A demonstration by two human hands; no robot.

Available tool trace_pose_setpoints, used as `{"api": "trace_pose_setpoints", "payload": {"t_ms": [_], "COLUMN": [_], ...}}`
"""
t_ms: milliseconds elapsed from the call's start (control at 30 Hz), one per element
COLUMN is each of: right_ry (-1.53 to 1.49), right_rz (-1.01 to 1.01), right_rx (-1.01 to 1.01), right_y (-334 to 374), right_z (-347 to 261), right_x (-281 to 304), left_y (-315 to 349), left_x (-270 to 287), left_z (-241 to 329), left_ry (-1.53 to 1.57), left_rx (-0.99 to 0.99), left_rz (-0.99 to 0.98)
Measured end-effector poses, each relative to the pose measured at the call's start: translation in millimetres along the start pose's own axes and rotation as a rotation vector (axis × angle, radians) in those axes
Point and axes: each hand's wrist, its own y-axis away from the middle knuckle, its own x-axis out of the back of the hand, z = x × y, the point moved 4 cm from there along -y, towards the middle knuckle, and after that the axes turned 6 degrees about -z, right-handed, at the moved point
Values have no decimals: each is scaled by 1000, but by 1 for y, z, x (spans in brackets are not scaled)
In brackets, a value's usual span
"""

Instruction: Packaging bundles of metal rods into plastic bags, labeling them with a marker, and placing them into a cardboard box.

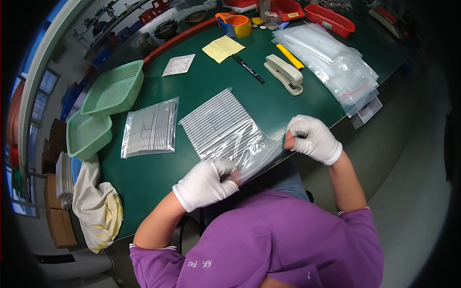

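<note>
White-gloved left hand (206,185) — curled inward

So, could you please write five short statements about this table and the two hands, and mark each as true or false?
1. The left hand holds a clear bag. True.
2. The stapler stands to the right of the pen. True.
3. The right hand rests on the stapler. False: it is near the bag, apart from the stapler.
4. A second bag lies to the left of the held one. True.
5. Both hands are completely bare. False: they wear white gloves, with some fingertips uncovered.
</note>
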Motion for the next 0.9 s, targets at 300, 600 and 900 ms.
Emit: {"api": "trace_pose_setpoints", "payload": {"t_ms": [300, 600, 900], "right_ry": [209, 116, 645], "right_rz": [-17, -13, -54], "right_rx": [106, -4, 668], "right_y": [-5, -3, -20], "right_z": [-9, -9, -39], "right_x": [-15, -17, -40], "left_y": [-10, -19, -29], "left_x": [1, -1, 8], "left_z": [-7, -1, -18], "left_ry": [184, 242, 657], "left_rx": [-9, -19, 64], "left_rz": [-59, -40, -201]}}
